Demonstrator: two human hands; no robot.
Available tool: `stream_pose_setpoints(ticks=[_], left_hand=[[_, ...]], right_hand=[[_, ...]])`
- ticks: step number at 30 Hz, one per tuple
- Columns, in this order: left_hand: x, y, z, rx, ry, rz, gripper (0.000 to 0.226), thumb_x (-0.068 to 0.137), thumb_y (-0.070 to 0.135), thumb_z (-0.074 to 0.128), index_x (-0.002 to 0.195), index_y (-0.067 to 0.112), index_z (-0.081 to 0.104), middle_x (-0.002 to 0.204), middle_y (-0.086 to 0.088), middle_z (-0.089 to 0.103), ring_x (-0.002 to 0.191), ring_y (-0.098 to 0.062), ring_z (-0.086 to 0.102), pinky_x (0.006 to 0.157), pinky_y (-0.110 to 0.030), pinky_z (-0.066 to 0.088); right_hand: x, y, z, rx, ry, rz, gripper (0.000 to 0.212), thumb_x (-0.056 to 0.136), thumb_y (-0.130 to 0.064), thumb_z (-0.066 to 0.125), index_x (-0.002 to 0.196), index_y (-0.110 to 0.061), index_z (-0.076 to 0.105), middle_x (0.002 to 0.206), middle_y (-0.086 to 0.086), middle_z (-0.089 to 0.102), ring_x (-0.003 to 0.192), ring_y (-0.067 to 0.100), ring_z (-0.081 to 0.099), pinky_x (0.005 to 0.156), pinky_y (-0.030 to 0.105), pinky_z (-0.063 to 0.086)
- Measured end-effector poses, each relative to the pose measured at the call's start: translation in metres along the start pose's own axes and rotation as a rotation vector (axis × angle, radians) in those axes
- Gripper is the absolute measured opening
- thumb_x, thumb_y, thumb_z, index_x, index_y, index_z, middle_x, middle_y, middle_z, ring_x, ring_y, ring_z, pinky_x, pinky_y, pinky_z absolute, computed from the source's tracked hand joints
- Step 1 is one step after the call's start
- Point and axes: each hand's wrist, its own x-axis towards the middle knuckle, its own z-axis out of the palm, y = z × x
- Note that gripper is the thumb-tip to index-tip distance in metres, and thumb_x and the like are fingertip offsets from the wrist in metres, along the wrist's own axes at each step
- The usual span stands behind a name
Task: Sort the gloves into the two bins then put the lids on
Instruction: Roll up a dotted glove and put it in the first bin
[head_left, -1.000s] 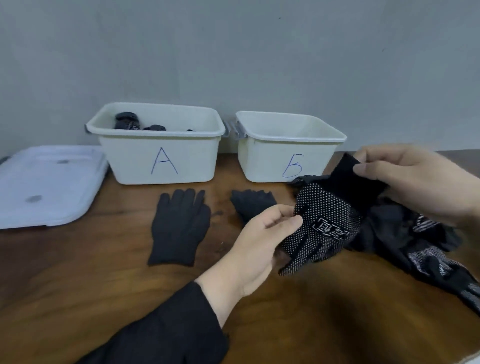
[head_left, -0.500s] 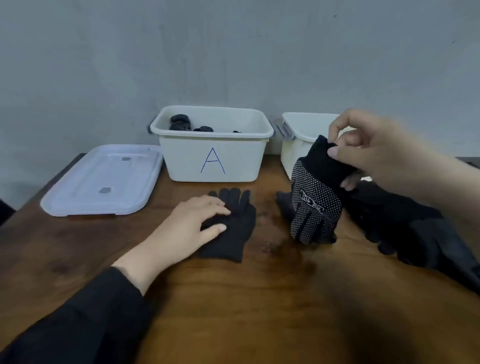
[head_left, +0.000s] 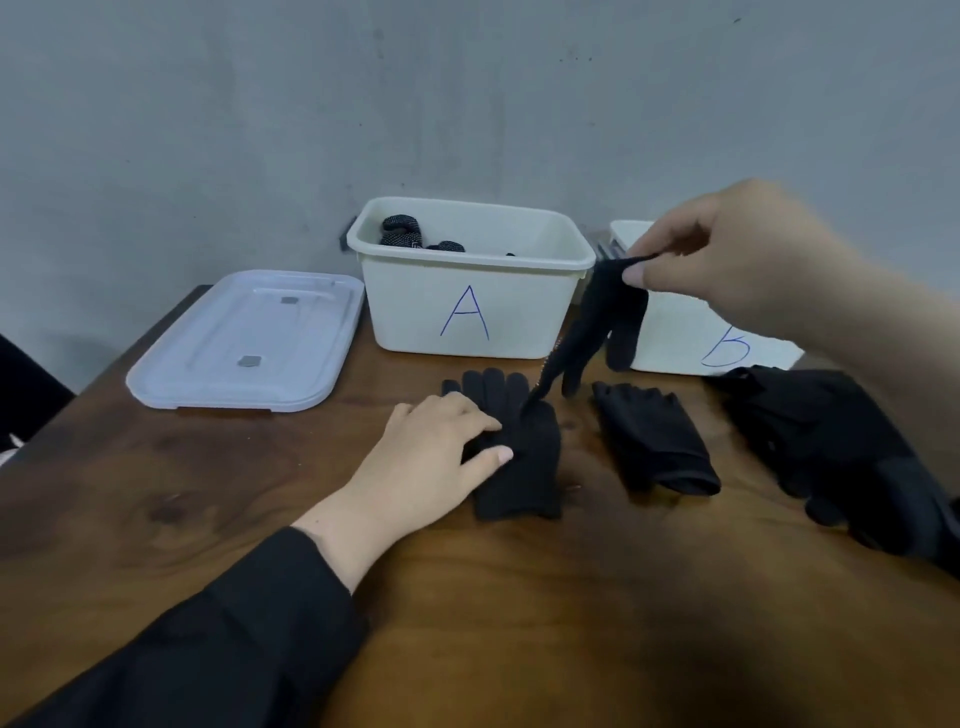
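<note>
Above the tabletop (head_left: 467, 623), the right hand (head_left: 727, 270) has lifted its pinched dotted glove (head_left: 597, 322) toward bin A (head_left: 467, 312); the left hand (head_left: 431, 457) now presses, fingers flat, a plain glove (head_left: 524, 467), probably next.

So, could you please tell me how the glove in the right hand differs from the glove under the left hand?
The glove in the right hand hangs in the air in front of the bins, fingers pointing down; the glove under the left hand lies flat on the table, fingers pointing toward bin A. The right hand pinches its glove by the cuff; the left hand rests on top of its glove. Both are black.
</note>
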Motion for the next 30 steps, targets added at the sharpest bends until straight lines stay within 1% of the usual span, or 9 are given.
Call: stream_pose_setpoints(ticks=[3, 6, 11, 14, 17, 21, 24, 26, 30], left_hand=[[0.001, -0.01, -0.007, -0.175, 0.142, -0.111, 0.035, 0.099, 0.049, 0.048, 0.124, 0.031, 0.064, 0.117, 0.016, 0.059, 0.11, -0.006, 0.052, 0.1, -0.035, 0.041], [0.001, -0.014, -0.01, -0.274, 0.233, -0.186, 0.022, 0.099, 0.039, 0.051, 0.112, 0.031, 0.068, 0.104, 0.017, 0.062, 0.099, -0.004, 0.056, 0.09, -0.027, 0.045], [0.003, -0.016, -0.014, -0.347, 0.32, -0.305, 0.019, 0.101, 0.032, 0.049, 0.106, 0.029, 0.068, 0.099, 0.017, 0.063, 0.093, -0.002, 0.057, 0.078, -0.013, 0.04], [0.003, -0.019, -0.016, -0.374, 0.361, -0.365, 0.021, 0.101, 0.03, 0.049, 0.11, 0.027, 0.068, 0.103, 0.016, 0.065, 0.098, -0.003, 0.057, 0.082, -0.017, 0.042], [0.003, -0.021, -0.017, -0.397, 0.403, -0.391, 0.022, 0.102, 0.029, 0.049, 0.114, 0.027, 0.067, 0.106, 0.014, 0.066, 0.1, -0.004, 0.058, 0.083, -0.015, 0.044], [0.004, -0.023, -0.017, -0.393, 0.405, -0.42, 0.023, 0.102, 0.029, 0.049, 0.116, 0.027, 0.066, 0.107, 0.013, 0.065, 0.1, -0.004, 0.058, 0.08, -0.011, 0.04], [0.005, -0.023, -0.016, -0.414, 0.419, -0.392, 0.019, 0.1, 0.025, 0.051, 0.108, 0.027, 0.068, 0.099, 0.014, 0.067, 0.095, -0.004, 0.06, 0.082, -0.021, 0.048], [0.007, -0.023, -0.013, -0.403, 0.399, -0.38, 0.016, 0.097, 0.023, 0.054, 0.101, 0.028, 0.069, 0.093, 0.015, 0.066, 0.089, -0.004, 0.061, 0.083, -0.027, 0.05], [0.009, -0.022, -0.004, -0.256, 0.234, -0.328, 0.016, 0.096, 0.033, 0.055, 0.106, 0.032, 0.068, 0.1, 0.013, 0.062, 0.096, -0.008, 0.059, 0.094, -0.038, 0.046]], right_hand=[[0.01, -0.007, 0.005, -0.138, 0.041, -0.066, 0.01, 0.09, -0.038, 0.072, 0.09, -0.028, 0.072, 0.094, -0.004, 0.06, 0.08, 0.014, 0.055, 0.068, 0.032, 0.039], [0.015, -0.015, 0.01, -0.004, -0.018, -0.035, 0.01, 0.092, -0.033, 0.071, 0.089, -0.023, 0.071, 0.085, -0.006, 0.067, 0.07, 0.007, 0.059, 0.059, 0.022, 0.043], [0.029, -0.018, 0.021, 0.095, -0.113, 0.013, 0.008, 0.091, -0.029, 0.073, 0.087, -0.022, 0.074, 0.082, 0.0, 0.076, 0.07, 0.021, 0.071, 0.07, 0.031, 0.054], [0.039, -0.02, 0.03, 0.163, -0.073, 0.005, 0.009, 0.092, -0.03, 0.073, 0.087, -0.021, 0.073, 0.083, 0.002, 0.075, 0.07, 0.027, 0.069, 0.076, 0.04, 0.058], [0.047, -0.019, 0.037, 0.194, 0.116, -0.084, 0.008, 0.093, -0.032, 0.069, 0.089, -0.024, 0.07, 0.078, -0.008, 0.068, 0.064, 0.009, 0.059, 0.066, 0.027, 0.045], [0.015, -0.017, 0.059, 0.202, 0.212, -0.244, 0.004, 0.095, -0.027, 0.066, 0.093, -0.024, 0.068, 0.075, -0.011, 0.067, 0.067, 0.006, 0.062, 0.062, 0.013, 0.044], [-0.029, 0.007, 0.105, 0.035, 0.101, -0.388, 0.006, 0.096, -0.028, 0.063, 0.095, -0.024, 0.068, 0.087, -0.009, 0.066, 0.085, 0.014, 0.06, 0.082, 0.032, 0.048], [-0.06, 0.029, 0.14, -0.088, -0.064, -0.438, 0.015, 0.096, -0.039, 0.058, 0.098, -0.026, 0.067, 0.099, -0.009, 0.063, 0.092, 0.017, 0.059, 0.082, 0.044, 0.049], [-0.098, 0.052, 0.174, -0.061, -0.2, -0.365, 0.036, 0.097, -0.056, 0.05, 0.115, -0.032, 0.07, 0.12, -0.022, 0.055, 0.113, 0.001, 0.051, 0.096, 0.031, 0.047]])
